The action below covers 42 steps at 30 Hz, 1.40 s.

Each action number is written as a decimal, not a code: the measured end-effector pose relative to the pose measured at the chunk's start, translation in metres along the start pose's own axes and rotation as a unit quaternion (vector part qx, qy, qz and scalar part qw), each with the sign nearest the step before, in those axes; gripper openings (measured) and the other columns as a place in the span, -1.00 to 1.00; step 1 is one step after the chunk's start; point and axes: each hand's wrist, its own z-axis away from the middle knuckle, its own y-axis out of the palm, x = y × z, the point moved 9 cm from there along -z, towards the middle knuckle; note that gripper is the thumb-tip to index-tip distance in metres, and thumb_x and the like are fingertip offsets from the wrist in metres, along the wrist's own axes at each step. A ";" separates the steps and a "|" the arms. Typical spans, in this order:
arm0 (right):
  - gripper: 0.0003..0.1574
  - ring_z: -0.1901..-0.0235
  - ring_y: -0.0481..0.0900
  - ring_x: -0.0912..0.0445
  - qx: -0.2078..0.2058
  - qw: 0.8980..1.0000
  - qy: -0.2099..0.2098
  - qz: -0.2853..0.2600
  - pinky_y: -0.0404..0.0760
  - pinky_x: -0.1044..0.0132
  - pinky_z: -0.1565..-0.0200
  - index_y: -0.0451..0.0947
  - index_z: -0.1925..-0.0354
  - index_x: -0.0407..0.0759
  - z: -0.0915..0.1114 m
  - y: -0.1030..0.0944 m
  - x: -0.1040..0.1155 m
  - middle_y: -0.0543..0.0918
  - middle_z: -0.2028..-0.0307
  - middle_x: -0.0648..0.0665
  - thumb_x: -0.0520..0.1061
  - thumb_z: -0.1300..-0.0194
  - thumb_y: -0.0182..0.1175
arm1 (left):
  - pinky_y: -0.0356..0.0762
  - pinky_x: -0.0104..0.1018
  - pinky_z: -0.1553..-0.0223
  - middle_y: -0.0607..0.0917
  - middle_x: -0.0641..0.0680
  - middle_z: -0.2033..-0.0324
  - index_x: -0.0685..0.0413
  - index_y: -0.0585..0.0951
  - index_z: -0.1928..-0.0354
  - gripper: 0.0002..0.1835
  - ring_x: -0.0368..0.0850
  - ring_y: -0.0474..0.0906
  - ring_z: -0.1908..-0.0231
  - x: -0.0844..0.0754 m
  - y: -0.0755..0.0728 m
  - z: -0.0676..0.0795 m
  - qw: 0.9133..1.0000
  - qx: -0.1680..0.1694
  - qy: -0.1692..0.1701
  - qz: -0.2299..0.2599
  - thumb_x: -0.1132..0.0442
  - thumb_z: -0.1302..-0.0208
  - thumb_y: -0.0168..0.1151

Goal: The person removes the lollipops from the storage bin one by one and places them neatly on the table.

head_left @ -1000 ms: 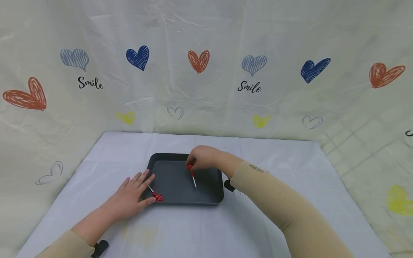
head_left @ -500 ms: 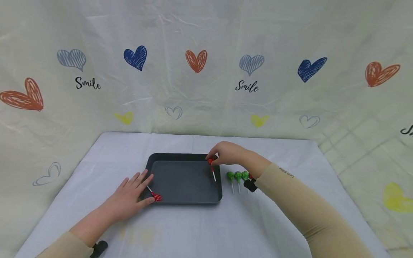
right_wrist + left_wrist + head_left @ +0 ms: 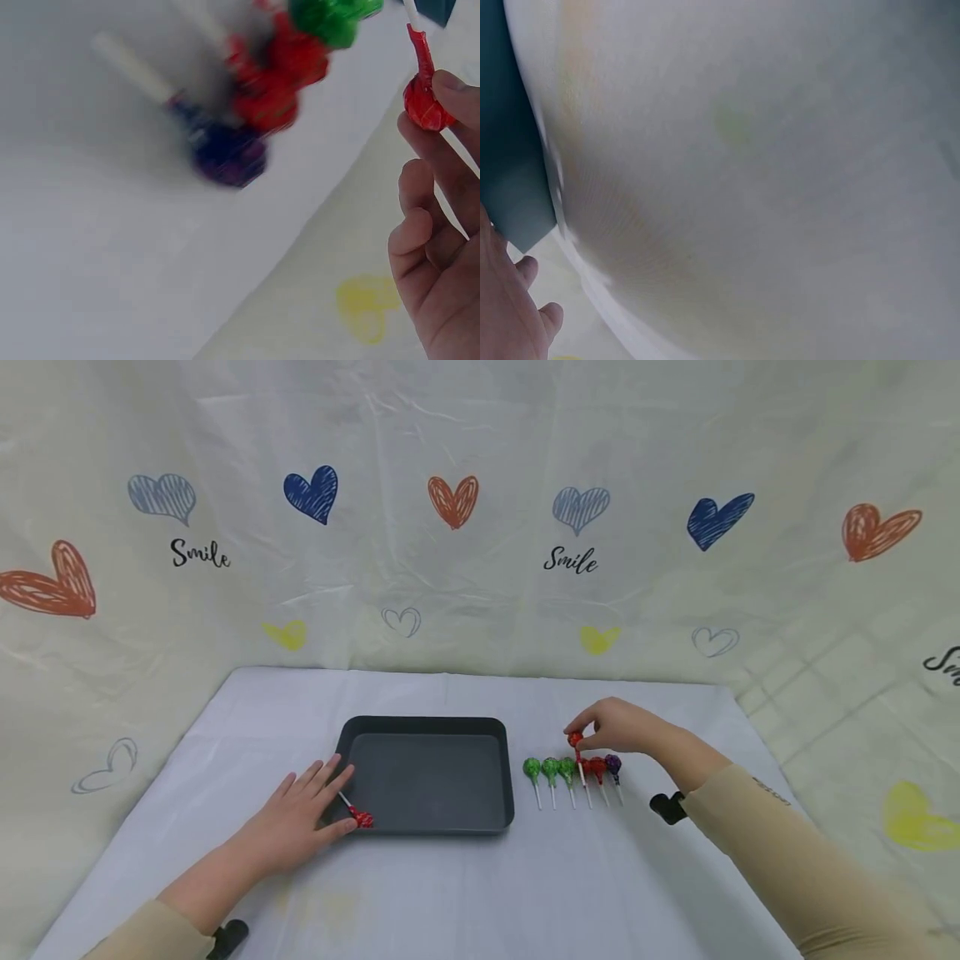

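My right hand (image 3: 618, 727) pinches a wrapped red lollipop (image 3: 425, 105) by its head, stick pointing down in the head view. It hovers over a row of lollipops right of the dark grey tray (image 3: 427, 785). In that row are several green lollipops (image 3: 551, 767), red lollipops (image 3: 597, 766) and a purple lollipop (image 3: 613, 764), heads away from me. My left hand (image 3: 300, 818) rests with spread, straight fingers over the tray's left edge. Beside its thumb, another red lollipop (image 3: 362, 817) lies in the tray's near left corner, its stick partly hidden by the hand.
A white cloth (image 3: 450, 902) covers the table. Behind it hangs a pale sheet (image 3: 495, 635) printed with hearts and the word "Smile". The left wrist view catches the tray's side (image 3: 517, 180) and part of the left hand.
My right hand has carried the red lollipop from above the tray rightward, over the row. The row has come into full sight. My left hand has stayed at the tray's edge.
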 end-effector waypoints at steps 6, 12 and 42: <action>-0.65 0.05 0.58 -0.07 0.001 1.000 0.030 0.000 0.65 0.12 0.10 0.71 -0.05 -0.13 0.024 -0.003 -0.036 0.73 0.09 -0.07 -0.12 -0.29 0.33 | -0.12 0.38 -0.36 0.07 0.16 -0.53 -0.06 0.14 -0.55 -0.06 0.31 -0.02 -0.47 0.003 0.001 0.001 1.000 0.002 -0.001 -0.002 -0.41 -0.29 0.06; -0.63 0.01 0.56 -0.13 -0.004 0.999 0.043 -0.017 0.65 0.07 0.07 0.70 -0.06 -0.16 0.038 -0.007 -0.053 0.73 0.10 -0.09 -0.12 -0.29 0.34 | -0.13 0.39 -0.36 0.05 0.16 -0.54 -0.08 0.11 -0.56 -0.06 0.32 -0.03 -0.47 0.007 0.002 0.002 1.000 0.004 -0.002 -0.004 -0.41 -0.30 0.04; -0.66 -0.07 0.54 -0.17 0.029 0.995 0.086 -0.035 0.54 -0.16 -0.11 0.71 -0.03 -0.10 0.033 0.029 -0.097 0.70 0.04 -0.12 -0.16 -0.27 0.36 | -0.16 0.36 -0.39 0.04 0.13 -0.55 -0.09 0.12 -0.56 -0.03 0.28 -0.05 -0.48 0.008 0.007 -0.002 1.000 0.016 -0.011 -0.003 -0.45 -0.27 0.04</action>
